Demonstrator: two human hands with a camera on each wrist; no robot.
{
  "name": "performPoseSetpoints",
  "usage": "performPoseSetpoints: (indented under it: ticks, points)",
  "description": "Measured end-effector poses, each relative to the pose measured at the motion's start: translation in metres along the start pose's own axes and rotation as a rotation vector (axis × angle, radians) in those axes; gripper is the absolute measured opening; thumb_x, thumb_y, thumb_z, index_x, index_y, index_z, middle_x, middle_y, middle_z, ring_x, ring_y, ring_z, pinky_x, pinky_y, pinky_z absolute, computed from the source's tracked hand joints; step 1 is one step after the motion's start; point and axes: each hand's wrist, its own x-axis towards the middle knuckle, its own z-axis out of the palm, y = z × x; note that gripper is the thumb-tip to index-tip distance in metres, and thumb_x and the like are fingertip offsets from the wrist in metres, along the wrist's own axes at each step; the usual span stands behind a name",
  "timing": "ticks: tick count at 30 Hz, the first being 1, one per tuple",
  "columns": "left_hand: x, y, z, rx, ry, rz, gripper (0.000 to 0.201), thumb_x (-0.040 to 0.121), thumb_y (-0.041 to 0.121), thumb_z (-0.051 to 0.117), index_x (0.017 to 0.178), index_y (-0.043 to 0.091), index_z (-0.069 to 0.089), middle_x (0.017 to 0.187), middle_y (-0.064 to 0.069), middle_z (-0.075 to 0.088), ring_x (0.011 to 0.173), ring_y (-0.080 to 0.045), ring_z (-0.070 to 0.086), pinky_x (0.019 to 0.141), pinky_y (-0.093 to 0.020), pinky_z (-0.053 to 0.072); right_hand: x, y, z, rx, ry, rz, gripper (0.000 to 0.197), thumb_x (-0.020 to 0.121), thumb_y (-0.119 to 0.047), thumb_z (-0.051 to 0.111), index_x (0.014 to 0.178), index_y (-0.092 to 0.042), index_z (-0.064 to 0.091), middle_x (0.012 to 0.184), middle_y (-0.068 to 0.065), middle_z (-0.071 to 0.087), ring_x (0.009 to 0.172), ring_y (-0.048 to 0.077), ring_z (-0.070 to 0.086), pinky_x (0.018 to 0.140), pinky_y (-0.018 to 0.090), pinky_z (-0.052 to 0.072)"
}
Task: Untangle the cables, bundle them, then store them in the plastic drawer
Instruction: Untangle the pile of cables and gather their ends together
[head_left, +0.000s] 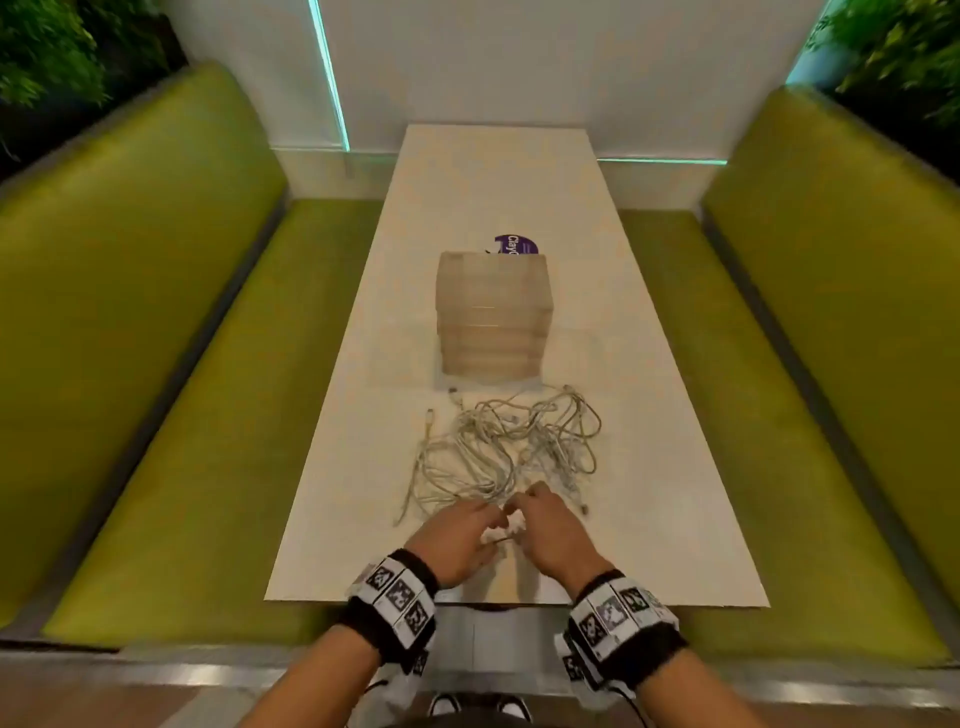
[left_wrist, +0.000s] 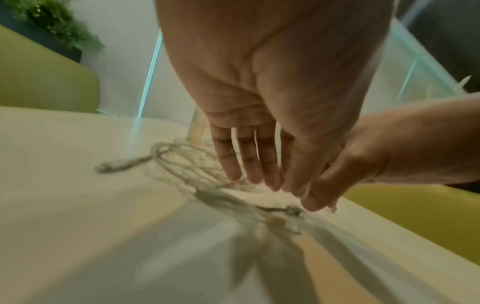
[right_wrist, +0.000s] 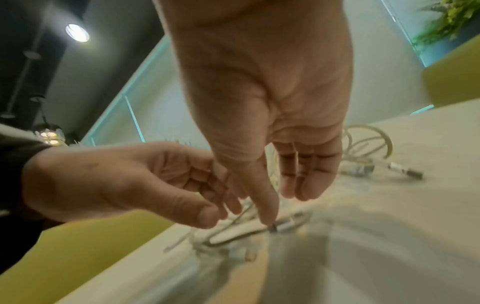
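Both hands (head_left: 506, 530) meet over near edge of tangled cables (head_left: 506, 447); plastic drawer (head_left: 492, 312) beyond.

I see a long pale table (head_left: 649, 338) carrying a tangled heap of white cables (head_left: 509, 447), a translucent plastic drawer unit (head_left: 492, 312) and a purple sticker (head_left: 517, 245).

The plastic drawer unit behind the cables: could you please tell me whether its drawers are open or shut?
Shut: the plastic drawer unit shows flush fronts with none pulled out, and the cables still lie tangled on the table.

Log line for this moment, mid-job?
stage: untangling | cables: tangled on table | left hand, right hand: at near strands, grip unclear | plastic drawer: closed
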Motion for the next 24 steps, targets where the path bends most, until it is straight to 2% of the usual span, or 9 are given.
performPoseSetpoints:
  ticks: [4,6,8,10,12,14,17,20,24]
  points:
    - [0.007,0.006,0.004,-0.025,0.058,-0.070,0.032,0.090,0.025,0.053,0.121,0.013,0.053,0.115,-0.010,0.059,0.106,-0.028,0.054,0.086,-0.035,0.043,0.000,-0.006,0.005,-0.064,0.025,0.083,0.021,0.092,-0.013,0.048,0.111,-0.015,0.057,0.120,0.010,0.043,0.112,0.031,0.045,0.088,0.037,0.042]
    - [0.008,0.006,0.007,-0.039,0.066,-0.085,0.030,0.090,0.027,0.055,0.116,0.013,0.055,0.111,-0.009,0.060,0.103,-0.027,0.055,0.084,-0.035,0.044,-0.001,-0.004,0.005,-0.085,0.001,0.075,0.019,0.092,-0.014,0.049,0.110,-0.013,0.055,0.119,0.012,0.045,0.110,0.032,0.046,0.086,0.037,0.041]
    - [0.009,0.005,0.005,-0.073,0.067,-0.077,0.030,0.088,0.031,0.059,0.113,0.014,0.055,0.107,-0.008,0.060,0.098,-0.026,0.057,0.080,-0.035,0.045,-0.002,-0.005,-0.003,-0.004,-0.026,0.021,0.021,0.089,-0.009,0.050,0.110,-0.011,0.054,0.116,0.014,0.054,0.106,0.031,0.053,0.080,0.033,0.040]
    - [0.009,0.007,0.000,-0.185,0.061,-0.086,0.028,0.087,0.031,0.061,0.110,0.015,0.056,0.105,-0.006,0.061,0.094,-0.023,0.059,0.079,-0.035,0.047,-0.004,-0.007,-0.014,0.240,-0.012,0.004,0.020,0.084,-0.004,0.057,0.103,-0.011,0.056,0.100,0.011,0.064,0.091,0.025,0.059,0.075,0.031,0.042]
    - [0.008,0.008,-0.008,-0.304,0.099,-0.061,0.020,0.088,0.019,0.059,0.107,0.013,0.061,0.100,-0.006,0.066,0.091,-0.020,0.061,0.081,-0.034,0.048,-0.011,-0.012,-0.028,0.535,0.061,0.044,0.025,0.080,-0.006,0.067,0.098,-0.013,0.051,0.077,0.005,0.063,0.070,0.017,0.058,0.066,0.027,0.045]
    - [0.004,0.008,-0.017,-0.413,0.193,-0.044,0.015,0.090,0.011,0.055,0.099,0.011,0.067,0.090,-0.003,0.069,0.085,-0.016,0.062,0.078,-0.030,0.047,-0.018,-0.016,-0.041,0.843,0.125,0.041,0.033,0.078,-0.007,0.072,0.099,-0.011,0.047,0.069,0.003,0.064,0.062,0.015,0.059,0.062,0.024,0.049]
    - [-0.003,0.006,-0.026,-0.685,0.390,-0.067,0.011,0.092,0.005,0.053,0.088,0.009,0.063,0.079,0.005,0.068,0.076,-0.005,0.064,0.071,-0.021,0.047,-0.026,-0.024,-0.051,1.105,0.128,-0.026,0.040,0.077,-0.004,0.074,0.107,-0.008,0.049,0.084,0.005,0.065,0.068,0.016,0.063,0.064,0.025,0.050]
    - [-0.008,0.007,-0.029,-0.969,0.496,-0.077,0.011,0.095,0.001,0.048,0.091,0.002,0.058,0.083,0.002,0.072,0.087,-0.015,0.070,0.081,-0.030,0.055,-0.022,-0.034,-0.041,1.032,0.092,-0.053,0.042,0.077,-0.006,0.075,0.112,-0.013,0.054,0.099,-0.001,0.057,0.073,0.015,0.060,0.062,0.022,0.048]
    - [-0.015,0.015,-0.030,-1.197,0.606,-0.097,0.015,0.097,0.004,0.046,0.089,0.004,0.060,0.078,-0.002,0.068,0.081,-0.016,0.066,0.087,-0.038,0.052,-0.008,-0.048,-0.021,0.885,0.068,-0.016,0.045,0.079,-0.008,0.072,0.118,-0.016,0.049,0.111,0.004,0.052,0.075,0.012,0.055,0.060,0.017,0.045]
